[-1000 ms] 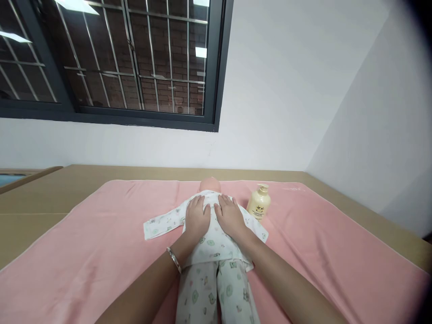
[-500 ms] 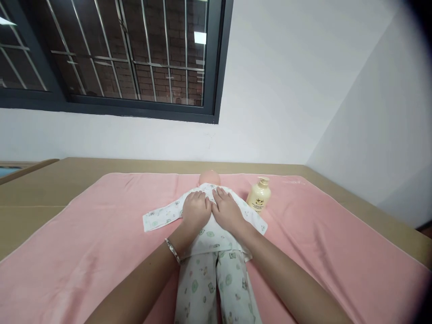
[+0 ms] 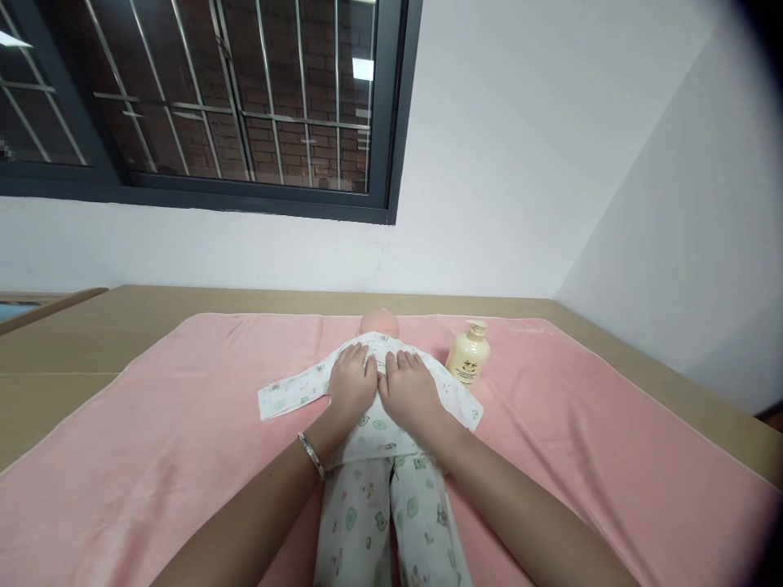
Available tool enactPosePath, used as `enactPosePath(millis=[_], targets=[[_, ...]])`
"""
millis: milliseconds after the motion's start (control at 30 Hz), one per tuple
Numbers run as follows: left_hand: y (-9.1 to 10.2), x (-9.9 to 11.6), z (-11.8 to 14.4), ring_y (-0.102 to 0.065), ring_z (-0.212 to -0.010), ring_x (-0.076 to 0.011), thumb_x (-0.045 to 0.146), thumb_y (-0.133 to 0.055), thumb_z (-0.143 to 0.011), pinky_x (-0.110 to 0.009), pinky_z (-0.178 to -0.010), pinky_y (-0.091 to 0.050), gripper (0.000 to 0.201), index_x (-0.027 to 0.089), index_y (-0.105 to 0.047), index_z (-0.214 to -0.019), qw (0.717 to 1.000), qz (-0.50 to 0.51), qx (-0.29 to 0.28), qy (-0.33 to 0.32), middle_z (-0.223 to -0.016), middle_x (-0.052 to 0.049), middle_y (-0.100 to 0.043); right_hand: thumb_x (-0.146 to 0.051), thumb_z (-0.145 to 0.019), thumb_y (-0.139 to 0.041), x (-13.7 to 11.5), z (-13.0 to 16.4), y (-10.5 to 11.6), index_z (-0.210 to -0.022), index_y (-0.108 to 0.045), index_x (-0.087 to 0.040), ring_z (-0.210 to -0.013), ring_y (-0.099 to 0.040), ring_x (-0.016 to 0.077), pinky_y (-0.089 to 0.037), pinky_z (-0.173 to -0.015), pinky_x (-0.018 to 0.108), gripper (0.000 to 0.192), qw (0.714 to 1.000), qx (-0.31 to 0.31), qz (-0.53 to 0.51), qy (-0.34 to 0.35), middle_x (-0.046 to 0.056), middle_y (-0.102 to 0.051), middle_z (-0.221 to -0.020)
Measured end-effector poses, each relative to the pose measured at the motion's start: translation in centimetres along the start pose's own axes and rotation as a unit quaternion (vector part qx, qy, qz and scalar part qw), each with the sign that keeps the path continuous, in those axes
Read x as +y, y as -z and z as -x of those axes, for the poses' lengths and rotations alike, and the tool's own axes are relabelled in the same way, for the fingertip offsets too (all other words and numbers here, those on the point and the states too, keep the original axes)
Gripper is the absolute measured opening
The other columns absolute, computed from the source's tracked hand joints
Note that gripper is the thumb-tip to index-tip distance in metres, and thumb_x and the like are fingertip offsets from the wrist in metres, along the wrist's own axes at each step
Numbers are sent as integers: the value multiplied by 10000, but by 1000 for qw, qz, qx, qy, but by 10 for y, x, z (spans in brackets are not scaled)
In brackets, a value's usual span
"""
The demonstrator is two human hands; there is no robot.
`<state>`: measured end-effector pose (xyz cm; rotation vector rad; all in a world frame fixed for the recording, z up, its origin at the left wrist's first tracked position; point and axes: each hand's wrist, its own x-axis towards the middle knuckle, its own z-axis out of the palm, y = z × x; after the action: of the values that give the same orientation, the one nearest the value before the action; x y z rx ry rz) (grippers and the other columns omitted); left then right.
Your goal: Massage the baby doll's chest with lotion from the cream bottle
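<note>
Left hand (image 3: 353, 381) and right hand (image 3: 411, 391) lie palm-down on the upper body of a clothed doll (image 3: 380, 440), their fingers extended and held close together, pinching nothing; the thumbs lie side by side. The doll is directly beneath the fingers, its long axis running away from the wearer: head (image 3: 379, 324) just beyond the fingertips, trousers (image 3: 355, 522) behind them. Both hands are equally near. A pump bottle (image 3: 468, 355) stands right of the right fingers, on the pink cloth (image 3: 183, 456).
</note>
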<state>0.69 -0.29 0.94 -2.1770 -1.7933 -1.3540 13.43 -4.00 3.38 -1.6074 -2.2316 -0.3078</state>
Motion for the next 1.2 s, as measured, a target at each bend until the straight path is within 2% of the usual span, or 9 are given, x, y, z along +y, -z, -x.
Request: enactPosePath(millis=[200,367,467,633,700,867,1200], targets=[[-1,-4,-3,-509,-1253,-275,298,-368,-932,-463,-1118,-335,415,105,-617,-1203,1000,16,-19,-5,-1291,-147,-612,-295,-969,-341,-10,8,2,-1349,-479,17,-1226,-513,351,-290,-1087,473,511,999,14,48,5,292,-547,-1296],[-4,-6,-2,-521,-1239,-268,285,-365,-934,-469,-1107,-361,410,104,-619,-1200,1000,7,-4,-11,-1275,-143,-623,-294,-974,-345,-11,8,1,-1348,-485,2,-1227,-518,336,-308,-1081,469,497,998,19,52,3,278,-555,-1297],[-6,-7,-1,-524,-1236,-264,282,-370,-936,-471,-1108,-365,404,110,-620,-1202,1000,-3,4,-16,-1279,-133,-624,-304,-976,-347,-8,5,-1,-1364,-472,-5,-1264,-488,332,-289,-1094,462,506,999,4,32,-6,275,-531,-1330],[-6,-6,1,-492,-1277,-261,242,-346,-943,-482,-1120,-352,410,125,-603,-1241,999,-10,-10,-31,-1312,-98,-612,-423,-992,-316,13,-10,-7,-1457,-358,-45,-1401,-308,308,-209,-1141,441,600,996,-49,-68,-11,216,-369,-1492],[-5,-5,1,-496,-1275,-262,229,-360,-932,-484,-1112,-364,403,132,-612,-1232,1000,-8,-9,-29,-1306,-91,-618,-470,-994,-291,20,-15,-10,-1472,-337,-64,-1419,-269,307,-172,-1152,448,629,994,-53,-94,-22,189,-327,-1521],[-5,-3,0,-504,-1268,-266,220,-385,-913,-475,-1107,-370,397,136,-621,-1221,1000,-8,-6,-24,-1302,-84,-622,-479,-993,-283,23,-16,-16,-1471,-338,-69,-1424,-251,298,-122,-1159,443,632,994,-30,-100,-30,177,-317,-1530],[-5,-5,-1,-516,-1247,-274,215,-391,-904,-495,-1088,-388,391,143,-623,-1210,1000,-6,-3,-28,-1274,-87,-638,-462,-986,-309,21,-16,-18,-1470,-347,-86,-1418,-265,288,-134,-1158,439,614,994,-23,-101,-36,163,-336,-1524]])
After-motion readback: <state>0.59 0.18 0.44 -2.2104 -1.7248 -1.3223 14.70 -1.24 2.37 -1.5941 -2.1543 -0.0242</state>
